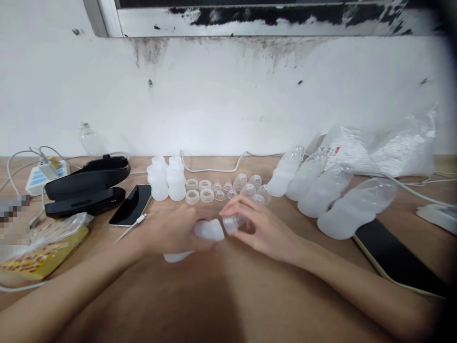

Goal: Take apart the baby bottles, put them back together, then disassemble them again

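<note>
My left hand (174,228) is wrapped around a white, translucent baby bottle (210,230) lying on its side, its mouth pointing right. Pinched in the fingers of my right hand (266,231) is a clear baby bottle top (232,223) with a ribbed ring edge. It faces the bottle's mouth, close to it; whether they touch I cannot tell. Behind my hands lie several collar rings (207,195), clear nipples (227,185) and clear domed caps (240,181). Upright white bottles (176,178) stand to their left. Several capped bottles (352,209) lean or lie on the right.
A phone (134,205) with a white cable, a black case (87,183), a yellow packet (46,252) and a power strip (46,176) lie on the left. At right are another phone (400,262) and plastic bags (378,147) against the wall.
</note>
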The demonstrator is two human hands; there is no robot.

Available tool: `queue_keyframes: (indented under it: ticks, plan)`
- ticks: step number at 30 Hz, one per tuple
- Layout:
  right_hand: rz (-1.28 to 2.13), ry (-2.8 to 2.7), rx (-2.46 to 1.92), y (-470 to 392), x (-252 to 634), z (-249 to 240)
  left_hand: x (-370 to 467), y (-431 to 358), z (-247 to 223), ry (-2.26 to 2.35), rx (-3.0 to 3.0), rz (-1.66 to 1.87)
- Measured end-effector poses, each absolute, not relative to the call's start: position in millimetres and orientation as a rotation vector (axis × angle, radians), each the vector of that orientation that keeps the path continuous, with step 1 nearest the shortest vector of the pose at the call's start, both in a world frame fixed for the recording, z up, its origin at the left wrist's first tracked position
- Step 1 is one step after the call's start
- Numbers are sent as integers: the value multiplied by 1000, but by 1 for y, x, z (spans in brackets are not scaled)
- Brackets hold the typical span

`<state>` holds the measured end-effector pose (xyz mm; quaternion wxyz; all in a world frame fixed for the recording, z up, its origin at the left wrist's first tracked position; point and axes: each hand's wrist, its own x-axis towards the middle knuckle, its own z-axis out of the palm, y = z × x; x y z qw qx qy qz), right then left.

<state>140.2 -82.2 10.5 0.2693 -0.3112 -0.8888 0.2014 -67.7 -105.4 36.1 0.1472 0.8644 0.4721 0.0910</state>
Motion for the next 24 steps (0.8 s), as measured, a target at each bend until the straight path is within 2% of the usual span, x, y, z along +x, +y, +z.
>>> queue_keyframes:
  ticks: [3,9,11,18,24]
  plan:
    - [229,-2313,-826,-80,144,10,-92,-90,42,1348,2314,323]
    - [293,-2654,-1041,-81,138,-1,-140,-82,37,1697,2012,1194]
    - [364,-2672,-1082,-82,135,-2,-149,-85,27,1745,1875,1336]
    - [455,-2621,-998,-89,134,4,-157,-88,9,1940,1876,1059]
    - [483,-2612,-959,-92,132,7,-155,-90,8,2015,1974,1116]
